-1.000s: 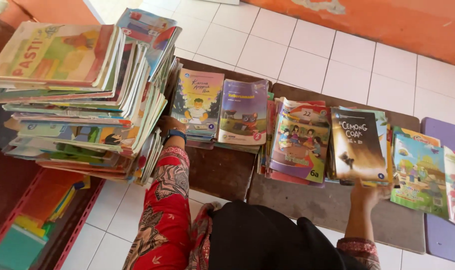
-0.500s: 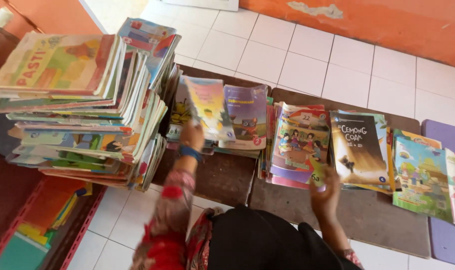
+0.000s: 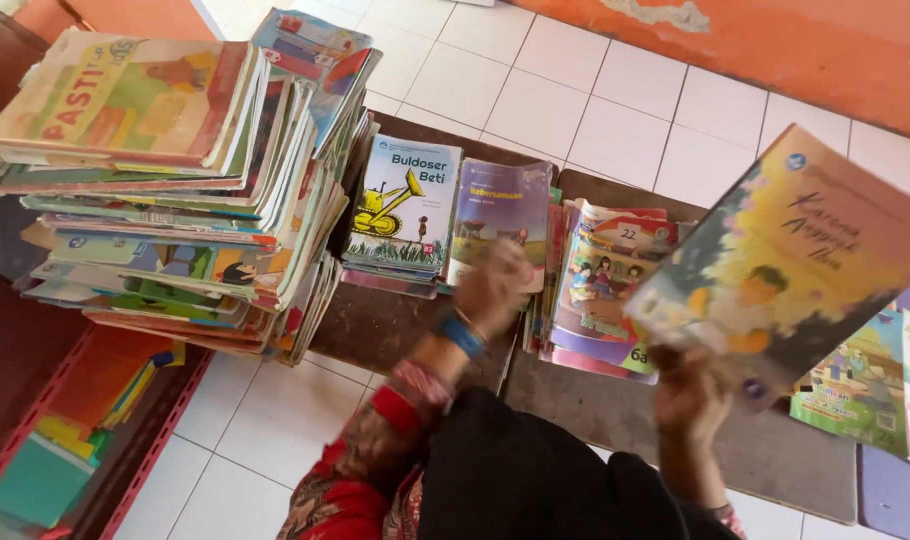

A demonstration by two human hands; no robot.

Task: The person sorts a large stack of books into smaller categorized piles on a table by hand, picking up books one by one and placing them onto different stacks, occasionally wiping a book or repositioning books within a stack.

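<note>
My right hand [image 3: 690,395] is raised and shut on the lower edge of a yellow picture book [image 3: 795,260], which tilts in the air over the right side of the low dark table [image 3: 375,325]. My left hand [image 3: 490,285], blurred, with a blue wristband, hovers over the purple-covered book [image 3: 500,205] in the row of small stacks. Its fingers are too smeared to read. Left of it lies a stack topped by a white book with a yellow machine [image 3: 400,205]. To the right is a stack with children on the cover [image 3: 605,280].
A tall, leaning pile of books [image 3: 175,170] fills the table's left end. More green and colourful books [image 3: 855,380] lie at the right. A red shelf with books [image 3: 65,430] stands low on the left. White floor tiles and an orange wall lie beyond.
The yellow book left the leftmost small stack in my left hand, passed to my right hand, and now is lifted on the right. The white book with the yellow machine is uncovered.
</note>
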